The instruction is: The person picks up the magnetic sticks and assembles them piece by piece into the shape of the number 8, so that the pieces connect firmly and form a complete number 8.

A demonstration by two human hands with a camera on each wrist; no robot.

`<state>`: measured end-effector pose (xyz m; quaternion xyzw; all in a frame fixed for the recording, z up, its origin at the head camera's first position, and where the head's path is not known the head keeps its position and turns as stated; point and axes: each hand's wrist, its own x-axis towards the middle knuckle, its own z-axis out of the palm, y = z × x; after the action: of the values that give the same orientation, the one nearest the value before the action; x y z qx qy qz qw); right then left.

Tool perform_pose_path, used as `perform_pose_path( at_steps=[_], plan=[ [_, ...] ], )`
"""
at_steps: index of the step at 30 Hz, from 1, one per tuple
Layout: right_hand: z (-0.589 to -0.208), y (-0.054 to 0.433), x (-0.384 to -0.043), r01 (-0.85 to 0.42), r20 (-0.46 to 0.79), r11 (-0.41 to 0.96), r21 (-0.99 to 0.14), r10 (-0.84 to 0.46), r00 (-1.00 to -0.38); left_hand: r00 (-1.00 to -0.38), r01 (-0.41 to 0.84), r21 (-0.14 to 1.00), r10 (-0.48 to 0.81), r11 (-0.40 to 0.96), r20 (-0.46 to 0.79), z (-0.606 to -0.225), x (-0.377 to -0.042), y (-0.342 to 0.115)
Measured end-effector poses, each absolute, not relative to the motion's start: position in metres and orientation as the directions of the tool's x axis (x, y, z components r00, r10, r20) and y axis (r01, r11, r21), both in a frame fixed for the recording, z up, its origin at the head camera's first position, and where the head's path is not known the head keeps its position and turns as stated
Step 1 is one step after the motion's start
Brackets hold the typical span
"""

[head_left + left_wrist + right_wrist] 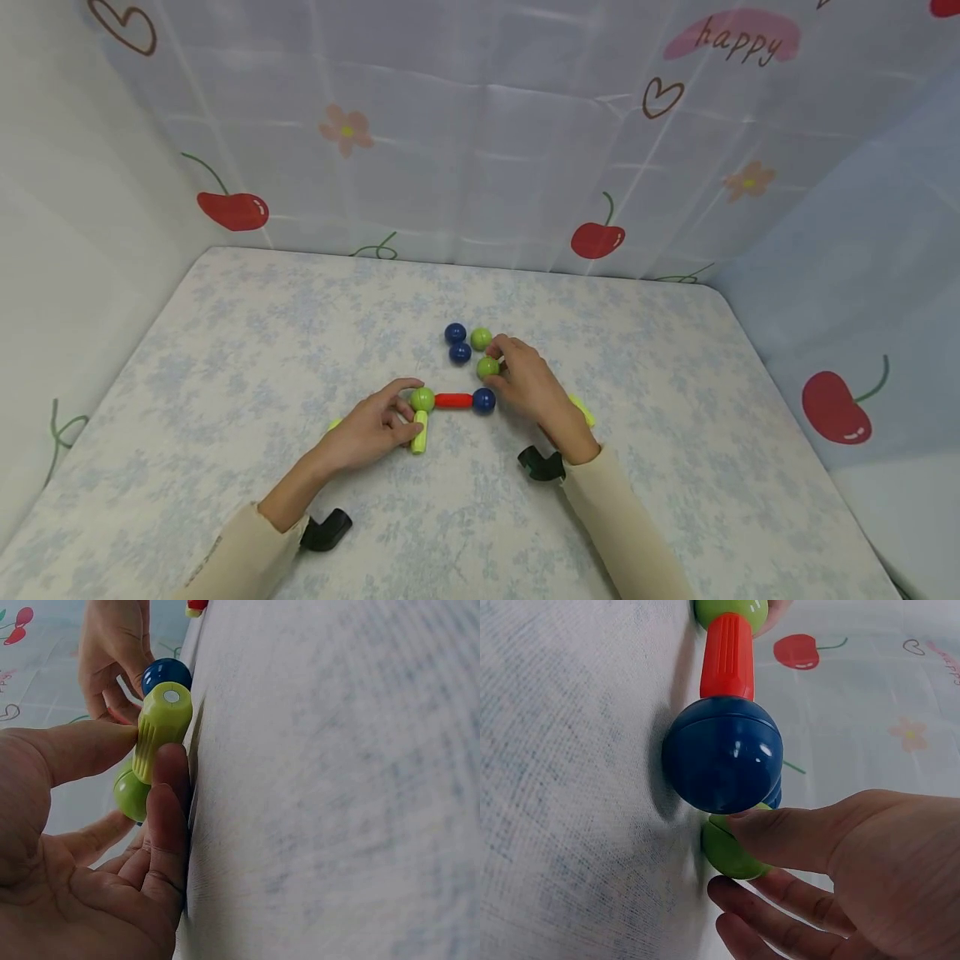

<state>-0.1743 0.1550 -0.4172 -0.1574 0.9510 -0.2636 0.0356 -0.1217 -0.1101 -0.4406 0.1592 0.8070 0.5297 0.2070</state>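
Observation:
My left hand (375,429) pinches a yellow-green rod (420,433) between thumb and fingers. This rod joins a green ball (422,400), from which a red rod (453,401) runs right to a blue ball (483,401). Together they form an L lying on the table. Just behind the blue ball, my right hand (528,383) has its thumb and fingers around a loose green ball (487,367). In the right wrist view the thumb lies on that green ball (731,851), which the nearer blue ball (724,754) partly hides.
Two blue balls (460,353) and another green ball (482,338) sit close together behind the joined pieces. A yellow-green piece (583,410) shows partly behind the right wrist, another (334,424) beside the left hand. A printed curtain (480,167) hangs along the table's back edge.

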Motion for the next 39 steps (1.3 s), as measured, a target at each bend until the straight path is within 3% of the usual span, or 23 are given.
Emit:
perform_pose_path(
  at_steps=[26, 39],
  plan=[
    [-0.400, 0.152, -0.163, -0.367, 0.081, 0.766, -0.527, -0.384, -0.920, -0.876, 0.025, 0.913, 0.449, 0.407, -0.177, -0.437, -0.119, -0.108],
    [-0.382, 0.141, -0.146, -0.487, 0.093, 0.682, -0.546, -0.529, -0.844, -0.891, 0.027, 0.904, 0.419, 0.427, -0.172, -0.436, -0.119, -0.104]
  ],
)
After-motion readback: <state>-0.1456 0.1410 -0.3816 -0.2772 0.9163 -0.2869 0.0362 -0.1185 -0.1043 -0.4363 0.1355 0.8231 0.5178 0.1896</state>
